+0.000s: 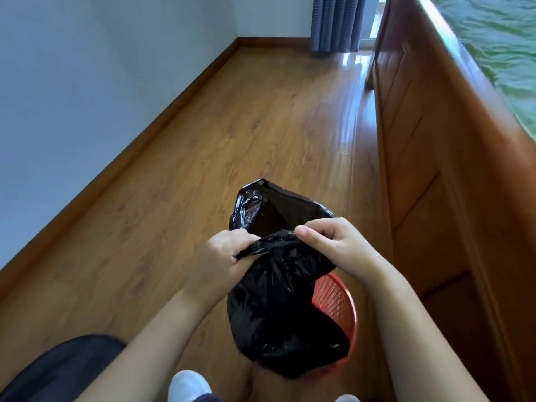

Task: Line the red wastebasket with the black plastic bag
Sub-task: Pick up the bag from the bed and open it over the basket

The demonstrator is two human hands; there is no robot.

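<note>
In the head view, the black plastic bag is held up over the red wastebasket, which stands on the wooden floor beside a wooden bed frame. Its gathered upper edge is pinched by the closed left hand and by the right hand, thumb against fingers, while its lower part hangs into the basket.
</note>
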